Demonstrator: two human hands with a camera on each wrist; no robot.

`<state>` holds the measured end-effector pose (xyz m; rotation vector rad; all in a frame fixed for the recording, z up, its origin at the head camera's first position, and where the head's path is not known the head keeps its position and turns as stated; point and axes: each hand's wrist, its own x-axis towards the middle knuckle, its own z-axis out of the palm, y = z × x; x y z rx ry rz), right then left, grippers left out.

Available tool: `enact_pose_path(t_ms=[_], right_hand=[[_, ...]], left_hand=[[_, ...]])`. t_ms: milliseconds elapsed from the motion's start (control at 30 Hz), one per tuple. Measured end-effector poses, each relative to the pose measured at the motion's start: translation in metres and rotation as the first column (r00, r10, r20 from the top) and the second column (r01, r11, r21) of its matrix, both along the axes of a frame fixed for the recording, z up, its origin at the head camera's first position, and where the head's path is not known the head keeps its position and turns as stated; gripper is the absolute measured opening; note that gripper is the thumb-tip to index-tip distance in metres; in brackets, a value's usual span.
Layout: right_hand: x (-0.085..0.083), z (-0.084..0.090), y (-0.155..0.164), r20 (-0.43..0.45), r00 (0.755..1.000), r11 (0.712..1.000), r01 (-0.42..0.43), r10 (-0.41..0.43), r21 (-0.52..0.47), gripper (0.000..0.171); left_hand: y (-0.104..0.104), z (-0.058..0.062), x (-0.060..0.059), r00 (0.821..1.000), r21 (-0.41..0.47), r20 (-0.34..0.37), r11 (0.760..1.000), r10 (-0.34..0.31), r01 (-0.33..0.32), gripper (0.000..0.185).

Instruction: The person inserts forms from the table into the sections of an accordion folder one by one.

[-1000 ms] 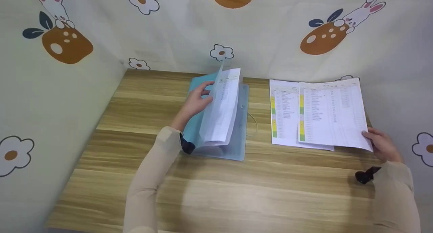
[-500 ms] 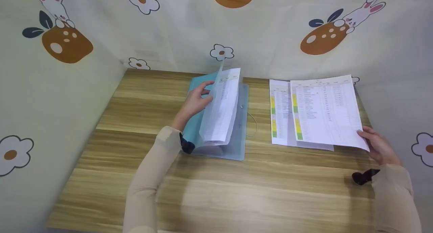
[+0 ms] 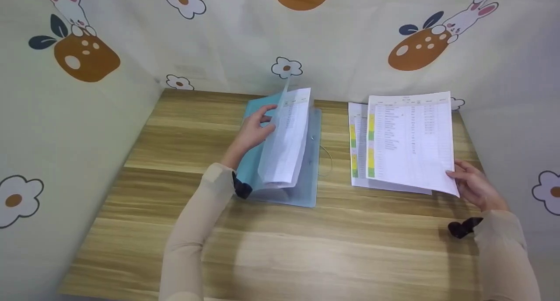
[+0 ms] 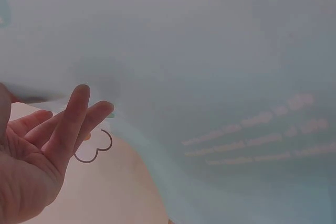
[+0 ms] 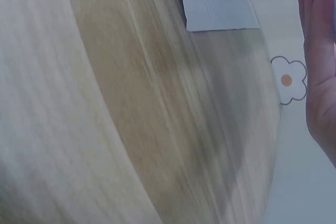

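The left hand [image 3: 253,132] rests against the raised leaves of a blue folder [image 3: 306,191] at the far middle of the counter [image 3: 306,248], fingers nearly straight and spread, propping a clear sleeve [image 3: 282,117] with a printed page upright; in the left wrist view the fingers [image 4: 71,124] lie loose against the pale plastic. The right hand [image 3: 474,187] pinches the near right corner of a sheet [image 3: 411,139] of printed tables, thumb on top, holding it lifted and tilted above a stack [image 3: 358,161] of similar sheets lying flat at the far right of the counter. The sheet overlaps most of that stack. The folder and the stack are just apart. A patterned cloth [image 3: 350,43] with flowers and rabbits walls the counter on the left, far and right sides.
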<state>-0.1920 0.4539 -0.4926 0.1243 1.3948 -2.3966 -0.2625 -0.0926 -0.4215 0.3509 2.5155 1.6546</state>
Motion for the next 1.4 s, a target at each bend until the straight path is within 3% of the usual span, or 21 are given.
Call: enact_pose_path(t_ms=[233, 1000, 1133, 1400], right_hand=[[-0.002, -0.003, -0.009, -0.015, 0.999, 0.999, -0.040, 0.040, -0.017, 0.037], [-0.005, -0.008, -0.037, -0.096, 0.989, 0.988, -0.118, 0.109, -0.099, 0.048], [-0.008, -0.008, -0.041, -0.074, 0.985, 0.987, -0.158, 0.155, -0.036, 0.047], [-0.011, -0.011, -0.051, 0.084, 0.982, 0.966, -0.185, 0.172, 0.180, 0.042]], left_hand=[[0.001, -0.001, -0.002, 1.000, 0.016, -0.018, 1.000, 0.012, -0.011, 0.050], [0.001, 0.000, -0.001, 1.000, 0.009, 0.014, 1.000, 0.008, -0.008, 0.049], [0.001, -0.001, -0.002, 1.000, 0.013, -0.005, 1.000, 0.008, -0.008, 0.049], [0.000, -0.001, -0.002, 1.000, 0.005, -0.002, 1.000, 0.008, -0.008, 0.049]])
